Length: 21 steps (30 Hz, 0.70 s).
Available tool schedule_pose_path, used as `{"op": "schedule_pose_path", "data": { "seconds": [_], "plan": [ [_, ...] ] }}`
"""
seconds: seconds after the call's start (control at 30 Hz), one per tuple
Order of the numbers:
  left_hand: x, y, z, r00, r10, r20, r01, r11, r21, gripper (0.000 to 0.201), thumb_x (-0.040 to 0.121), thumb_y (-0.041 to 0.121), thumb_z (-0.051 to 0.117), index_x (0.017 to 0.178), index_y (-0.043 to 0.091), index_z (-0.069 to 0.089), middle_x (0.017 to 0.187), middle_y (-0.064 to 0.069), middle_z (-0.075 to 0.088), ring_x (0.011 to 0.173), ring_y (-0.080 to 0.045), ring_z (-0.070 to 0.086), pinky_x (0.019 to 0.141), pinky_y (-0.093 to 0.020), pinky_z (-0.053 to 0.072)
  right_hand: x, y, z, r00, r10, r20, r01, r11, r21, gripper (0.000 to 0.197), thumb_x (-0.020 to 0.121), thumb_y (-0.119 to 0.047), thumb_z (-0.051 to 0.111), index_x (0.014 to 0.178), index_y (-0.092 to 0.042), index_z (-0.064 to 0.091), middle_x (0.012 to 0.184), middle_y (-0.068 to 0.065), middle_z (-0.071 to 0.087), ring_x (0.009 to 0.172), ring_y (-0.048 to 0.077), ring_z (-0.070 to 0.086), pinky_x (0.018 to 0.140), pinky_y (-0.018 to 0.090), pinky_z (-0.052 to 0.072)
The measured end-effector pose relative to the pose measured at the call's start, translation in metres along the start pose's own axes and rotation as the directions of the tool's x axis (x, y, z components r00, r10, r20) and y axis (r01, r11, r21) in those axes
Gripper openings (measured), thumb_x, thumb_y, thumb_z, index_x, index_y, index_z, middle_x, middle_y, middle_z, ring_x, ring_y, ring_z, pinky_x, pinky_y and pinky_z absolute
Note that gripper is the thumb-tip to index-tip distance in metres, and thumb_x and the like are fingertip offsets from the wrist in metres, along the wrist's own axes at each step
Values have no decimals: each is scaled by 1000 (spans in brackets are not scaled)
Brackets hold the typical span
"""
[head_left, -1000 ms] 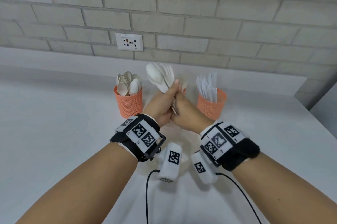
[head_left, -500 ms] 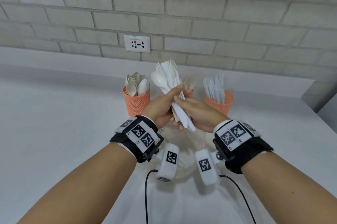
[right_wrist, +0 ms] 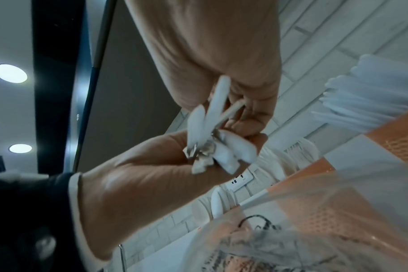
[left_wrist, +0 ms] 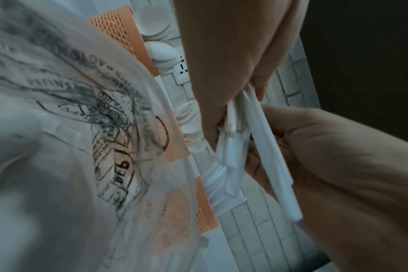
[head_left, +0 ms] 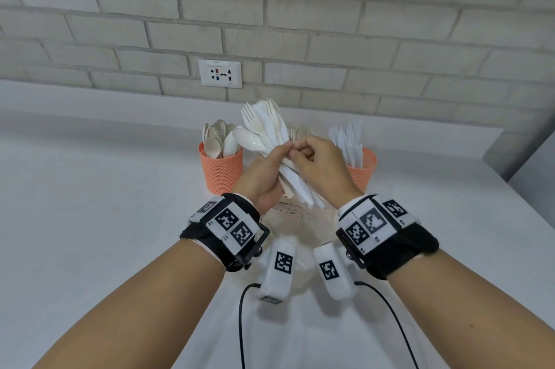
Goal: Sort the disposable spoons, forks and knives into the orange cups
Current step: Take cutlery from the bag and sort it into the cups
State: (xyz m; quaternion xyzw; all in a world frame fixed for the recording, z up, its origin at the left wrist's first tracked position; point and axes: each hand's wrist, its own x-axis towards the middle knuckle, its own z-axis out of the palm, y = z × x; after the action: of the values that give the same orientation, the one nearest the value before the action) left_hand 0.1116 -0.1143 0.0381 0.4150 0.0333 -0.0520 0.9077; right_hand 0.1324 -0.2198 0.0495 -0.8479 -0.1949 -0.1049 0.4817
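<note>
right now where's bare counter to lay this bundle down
Bare counter lies left of the spoon cup, and right of the knife cup. Crowded: the middle, where both hands, left hand and right hand, hold the cutlery bundle above a clear bag.

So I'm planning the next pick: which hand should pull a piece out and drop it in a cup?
Probably the right hand: its fingertips pinch at the bundle, which the left hand grips.

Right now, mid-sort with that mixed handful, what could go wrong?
1. The left hand grips a fanned bundle of cutlery; as the right hand pinches one piece out, neighbours could slip free.
2. The middle orange cup sits hidden behind both hands, so a drop there may miss.
</note>
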Motion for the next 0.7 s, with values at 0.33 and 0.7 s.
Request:
{"op": "schedule_pose_path", "data": {
  "seconds": [0.33, 0.7],
  "plan": [
    [-9, -3, 2, 993, 19, -120, -11, 998, 68, 12, 92, 2, 51, 99, -3, 59, 86, -16, 66, 80, -24, 65, 81, -38, 54, -11, -4, -3, 997, -70, 22, 73, 950, -305, 19, 95, -11, 44, 90, -1, 60, 77, 7, 58, 66, 16, 50, 57, 23, 36],
    [-4, 1, 3, 973, 50, -225, -38, 998, 56, 17, 92, 2, 50, 75, 5, 55, 61, -3, 53, 48, -7, 56, 52, -20, 52, -26, -2, -36, 961, 104, 257, -98, 994, -39, 25, 81, -34, 69, 74, -14, 55, 60, -11, 50, 51, -3, 47, 49, 4, 36]
  ]
}}
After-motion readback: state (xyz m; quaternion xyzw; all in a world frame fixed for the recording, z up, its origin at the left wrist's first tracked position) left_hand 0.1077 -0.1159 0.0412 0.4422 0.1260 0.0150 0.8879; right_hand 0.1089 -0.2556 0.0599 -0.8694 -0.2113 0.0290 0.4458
